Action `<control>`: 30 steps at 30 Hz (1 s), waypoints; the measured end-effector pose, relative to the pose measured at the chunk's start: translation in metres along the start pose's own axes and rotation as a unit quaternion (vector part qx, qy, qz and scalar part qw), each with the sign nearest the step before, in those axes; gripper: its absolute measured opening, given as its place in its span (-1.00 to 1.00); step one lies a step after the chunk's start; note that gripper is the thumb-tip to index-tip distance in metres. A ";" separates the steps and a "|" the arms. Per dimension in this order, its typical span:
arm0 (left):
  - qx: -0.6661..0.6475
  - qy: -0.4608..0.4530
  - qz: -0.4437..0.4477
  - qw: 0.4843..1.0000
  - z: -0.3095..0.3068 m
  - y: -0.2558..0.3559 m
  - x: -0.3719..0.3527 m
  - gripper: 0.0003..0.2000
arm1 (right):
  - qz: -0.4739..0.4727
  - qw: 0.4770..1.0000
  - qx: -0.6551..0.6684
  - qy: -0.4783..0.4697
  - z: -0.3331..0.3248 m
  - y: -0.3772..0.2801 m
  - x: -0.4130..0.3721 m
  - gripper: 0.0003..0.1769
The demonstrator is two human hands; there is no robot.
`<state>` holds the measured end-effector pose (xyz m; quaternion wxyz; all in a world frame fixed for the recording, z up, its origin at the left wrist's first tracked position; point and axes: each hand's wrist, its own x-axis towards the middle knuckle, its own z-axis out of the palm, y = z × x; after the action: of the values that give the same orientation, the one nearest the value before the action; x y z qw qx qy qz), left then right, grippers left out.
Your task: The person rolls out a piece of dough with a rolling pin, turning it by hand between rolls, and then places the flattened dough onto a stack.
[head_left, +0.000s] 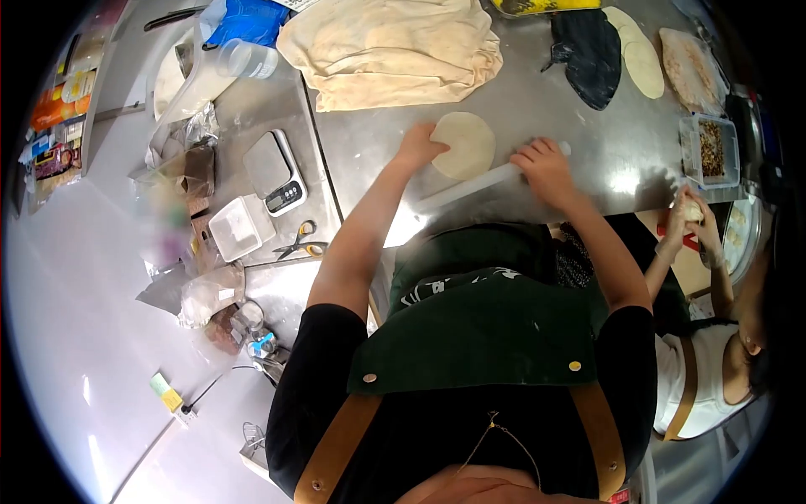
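Observation:
A flat round of pale dough (467,147) lies on the steel table in front of me. My left hand (420,146) pinches its left edge, thumb and fingers together at the rim. Just below the dough, a white rolling pin (472,186) lies at a slant, its left end nearer to me. My right hand (544,174) is closed over the pin towards its right end, fingers bent, with the pin's tip showing past them.
A beige cloth (390,52) covers the table's back. Flat dough pieces (640,59) lie back right beside a black bag (588,59). Left are a digital scale (277,174), a white tub (238,228) and scissors (302,242). At right, a co-worker's hands (690,220) hold dough.

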<state>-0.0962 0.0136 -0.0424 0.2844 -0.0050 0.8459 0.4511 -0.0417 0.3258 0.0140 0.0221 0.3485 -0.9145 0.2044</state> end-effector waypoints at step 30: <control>-0.018 0.010 0.012 1.000 -0.020 0.009 -0.005 -0.78 | -0.011 0.997 0.030 -0.074 -0.001 0.010 0.046 -0.69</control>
<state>-0.1042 0.0023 -0.0240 0.2704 -0.0038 0.8406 0.4694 -0.0824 0.3040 0.0198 -0.0539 0.3736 -0.9031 0.2048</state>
